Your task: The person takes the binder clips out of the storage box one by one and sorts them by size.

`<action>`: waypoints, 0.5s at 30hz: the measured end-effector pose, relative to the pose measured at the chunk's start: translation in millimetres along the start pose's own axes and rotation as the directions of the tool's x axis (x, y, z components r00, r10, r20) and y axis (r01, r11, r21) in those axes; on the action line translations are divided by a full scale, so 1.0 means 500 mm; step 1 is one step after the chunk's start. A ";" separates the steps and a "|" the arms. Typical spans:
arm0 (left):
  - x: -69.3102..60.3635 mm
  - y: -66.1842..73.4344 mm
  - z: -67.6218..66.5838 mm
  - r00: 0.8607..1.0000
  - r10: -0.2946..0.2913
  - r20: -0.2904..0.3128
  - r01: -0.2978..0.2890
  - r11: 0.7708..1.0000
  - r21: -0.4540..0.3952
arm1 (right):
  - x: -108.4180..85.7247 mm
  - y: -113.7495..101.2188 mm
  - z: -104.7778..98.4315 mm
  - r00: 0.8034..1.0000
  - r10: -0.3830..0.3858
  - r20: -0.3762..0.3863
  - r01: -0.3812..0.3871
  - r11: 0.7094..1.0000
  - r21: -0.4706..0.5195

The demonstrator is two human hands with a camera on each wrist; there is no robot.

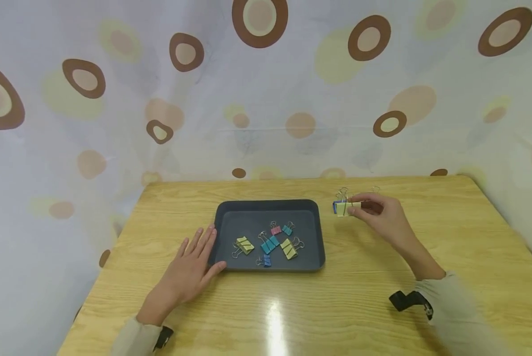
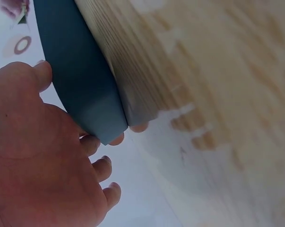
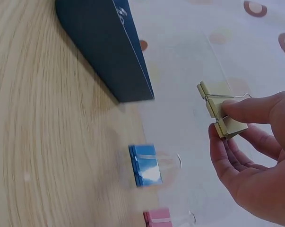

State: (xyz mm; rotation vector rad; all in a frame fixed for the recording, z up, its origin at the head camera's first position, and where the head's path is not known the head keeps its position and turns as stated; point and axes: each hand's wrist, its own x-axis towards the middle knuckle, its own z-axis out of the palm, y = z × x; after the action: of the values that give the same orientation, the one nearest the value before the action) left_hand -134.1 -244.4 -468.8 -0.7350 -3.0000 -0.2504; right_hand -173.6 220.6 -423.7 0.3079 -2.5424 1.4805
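My right hand (image 1: 383, 217) pinches a pale yellow binder clip (image 3: 227, 106) between thumb and fingers, above the table right of the tray. Beyond it a blue binder clip (image 3: 147, 165) stands on the table; in the head view the held clip mostly covers it. A pink binder clip (image 3: 159, 218) stands beside the blue one, hidden by my hand in the head view. My left hand (image 1: 187, 272), fingers extended, touches the left rim of the dark grey tray (image 1: 310, 262). Inside lie yellow clips (image 1: 289, 248), teal clips (image 1: 269, 244), a pink clip (image 1: 276, 230) and a small blue clip (image 1: 267, 260).
The wooden table (image 1: 359, 306) reaches back to a hanging cloth (image 1: 266, 89) printed with brown and yellow ovals. The tray's raised rim stands between my hands. A black strap (image 1: 410, 300) sits at my right sleeve.
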 end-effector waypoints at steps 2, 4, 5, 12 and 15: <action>0.000 -0.001 0.001 1.000 -0.001 0.001 0.001 1.000 -0.002 | -0.004 0.009 -0.023 1.000 0.022 -0.013 -0.022 1.000 -0.005; 0.000 -0.001 0.000 1.000 -0.001 0.002 0.001 1.000 -0.007 | -0.006 0.018 -0.045 0.998 0.050 -0.032 -0.050 0.999 -0.010; 0.000 -0.001 0.000 1.000 -0.001 0.002 0.001 1.000 -0.008 | -0.007 0.025 -0.056 0.997 0.064 -0.043 -0.064 0.998 -0.012; 0.001 -0.001 -0.004 1.000 -0.001 0.007 0.001 1.000 -0.001 | -0.008 0.075 -0.125 0.985 0.116 -0.125 -0.115 0.993 0.021; 0.001 0.001 -0.006 1.000 -0.001 0.015 0.001 1.000 -0.001 | -0.010 0.099 -0.153 0.979 0.144 -0.143 -0.136 0.989 0.067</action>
State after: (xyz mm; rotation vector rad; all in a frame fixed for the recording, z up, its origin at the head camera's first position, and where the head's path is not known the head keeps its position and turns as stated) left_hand -134.6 -244.4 -465.6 -0.7392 -3.0140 -0.2479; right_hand -178.1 311.6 -429.0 0.0256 -2.4525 1.5635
